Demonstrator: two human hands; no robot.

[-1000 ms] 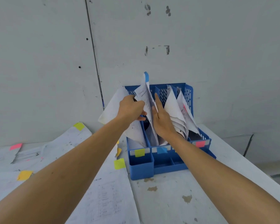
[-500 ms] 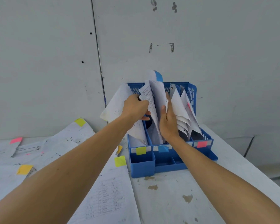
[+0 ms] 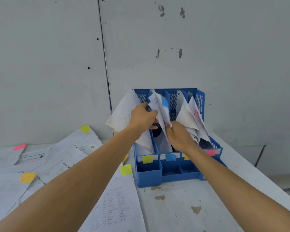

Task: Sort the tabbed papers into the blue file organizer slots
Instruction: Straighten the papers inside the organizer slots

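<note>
L hand & R hand both grasp blue-tabbed paper, upright in organizer 2nd slot from left.

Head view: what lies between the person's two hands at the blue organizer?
The blue-tabbed paper, upright in the blue organizer; the left hand and right hand both grip it. The head view shows this.

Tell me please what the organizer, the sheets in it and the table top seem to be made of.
The organizer looks like moulded blue plastic with a slight sheen: slotted back wall, thin dividers. The sheets are thin white printed paper: they bend and curl. The table top has a matte white coat, chipped to brown patches; what lies beneath I cannot tell.
</note>
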